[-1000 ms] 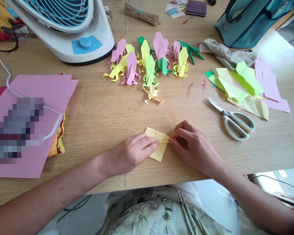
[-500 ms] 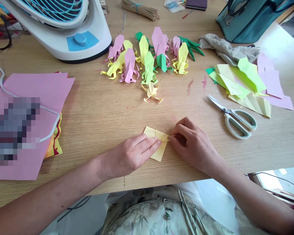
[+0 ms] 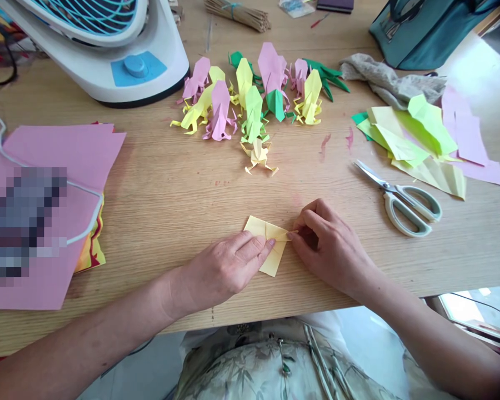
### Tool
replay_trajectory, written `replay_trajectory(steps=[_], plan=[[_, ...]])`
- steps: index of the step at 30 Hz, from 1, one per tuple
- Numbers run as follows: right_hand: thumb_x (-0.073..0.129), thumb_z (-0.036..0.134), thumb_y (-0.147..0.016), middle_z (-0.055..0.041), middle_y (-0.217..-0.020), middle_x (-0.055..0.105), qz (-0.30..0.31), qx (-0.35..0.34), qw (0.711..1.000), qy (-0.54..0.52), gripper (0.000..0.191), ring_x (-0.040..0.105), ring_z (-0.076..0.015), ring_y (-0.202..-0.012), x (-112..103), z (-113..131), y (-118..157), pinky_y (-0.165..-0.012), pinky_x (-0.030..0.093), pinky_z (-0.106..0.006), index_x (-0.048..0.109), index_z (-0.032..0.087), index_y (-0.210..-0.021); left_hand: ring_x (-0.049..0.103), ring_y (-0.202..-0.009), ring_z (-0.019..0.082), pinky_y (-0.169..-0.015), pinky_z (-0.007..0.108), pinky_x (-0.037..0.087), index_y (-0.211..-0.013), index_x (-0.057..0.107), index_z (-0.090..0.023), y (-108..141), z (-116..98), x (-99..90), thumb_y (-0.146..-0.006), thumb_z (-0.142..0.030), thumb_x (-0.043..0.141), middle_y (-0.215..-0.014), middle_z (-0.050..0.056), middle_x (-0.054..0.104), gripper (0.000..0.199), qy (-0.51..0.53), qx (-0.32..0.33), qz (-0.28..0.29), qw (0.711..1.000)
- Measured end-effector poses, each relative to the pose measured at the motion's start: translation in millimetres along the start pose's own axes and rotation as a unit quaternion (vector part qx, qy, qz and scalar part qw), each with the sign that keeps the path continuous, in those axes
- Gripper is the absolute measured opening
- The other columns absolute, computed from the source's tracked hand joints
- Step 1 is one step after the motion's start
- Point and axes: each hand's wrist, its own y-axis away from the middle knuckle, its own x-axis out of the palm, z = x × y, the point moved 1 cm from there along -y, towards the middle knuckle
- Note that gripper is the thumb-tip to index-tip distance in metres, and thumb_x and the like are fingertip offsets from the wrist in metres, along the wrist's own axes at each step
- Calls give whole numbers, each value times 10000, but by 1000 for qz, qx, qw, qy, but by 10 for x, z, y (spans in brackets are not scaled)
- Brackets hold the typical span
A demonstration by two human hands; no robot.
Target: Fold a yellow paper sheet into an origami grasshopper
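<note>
A small pale yellow piece of folded paper [image 3: 256, 225] lies on the table near its front edge, with crease lines across it. My left hand [image 3: 229, 264] presses it down from the left, fingers together over its middle and hiding part of it. From the right, my right hand [image 3: 331, 247] pinches the paper's right corner between thumb and index finger. Beyond the hands sits a pale yellow origami frog [image 3: 258, 157], legs spread. Several more paper frogs in pink, yellow and green stand behind it, among them a light green one [image 3: 254, 114].
White-handled scissors [image 3: 406, 203] lie open on the right, below a pile of paper scraps [image 3: 429, 150]. A grey cloth [image 3: 383, 78] and teal bag [image 3: 416, 39] are behind. On the left are a fan base [image 3: 150, 72] and pink sheets [image 3: 66, 144] with a blurred object and white cable.
The view has shifted slightly. Both hands stay on the yellow paper in nearly the same places; my left fingers have bent a little.
</note>
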Motion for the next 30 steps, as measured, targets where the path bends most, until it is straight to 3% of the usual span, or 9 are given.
replay_trajectory(steps=[20, 27, 30], plan=[[612, 152, -854, -49, -889, 536, 8, 9, 1000, 1, 128, 546, -182, -758, -10, -2, -19, -680, 432, -331, 523, 205, -780, 635, -973, 199, -828, 309, 585, -1233, 589, -43, -19, -4, 7, -976, -63, 426, -1141, 123, 681, 305, -29, 14, 9, 999], [626, 142, -839, -28, -912, 546, 25, 29, 999, -4, 101, 548, -171, -768, -19, -14, -24, -698, 420, -315, 557, 210, -868, 629, -940, 204, -795, 311, 569, -1136, 622, -50, -65, 2, -2, -982, -45, 343, -1072, 120, 673, 319, -1, 4, 0, 1000], [620, 144, -845, -18, -900, 544, 33, 27, 999, -10, 81, 541, -161, -755, -26, -14, -29, -695, 410, -305, 577, 213, -846, 625, -907, 200, -777, 318, 569, -1189, 594, -38, -80, -8, 2, -988, -58, 350, -1017, 111, 670, 317, -3, -1, 1, 1000]])
